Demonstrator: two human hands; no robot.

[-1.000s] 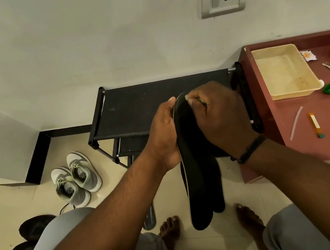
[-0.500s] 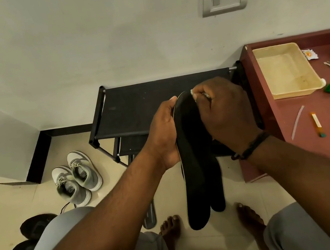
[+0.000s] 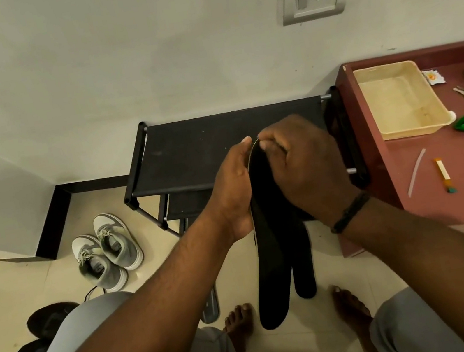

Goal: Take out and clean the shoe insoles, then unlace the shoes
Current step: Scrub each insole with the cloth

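Both hands hold two long flat black foam insoles (image 3: 272,261) upright in front of the black fabric-topped shoe rack (image 3: 189,149). The left hand (image 3: 235,193) wraps their left edge; the right hand (image 3: 302,164) pinches their top end, thumb and fingers curled. Likely the cleaning step: the next move calls for picking or brushing dirt off that tip. Left of the rack stand grey-and-white laced sneakers (image 3: 107,252), not yet unlaced. Compared with a second ago, the insoles' tip sits slightly lower and the right fingers have closed tighter.
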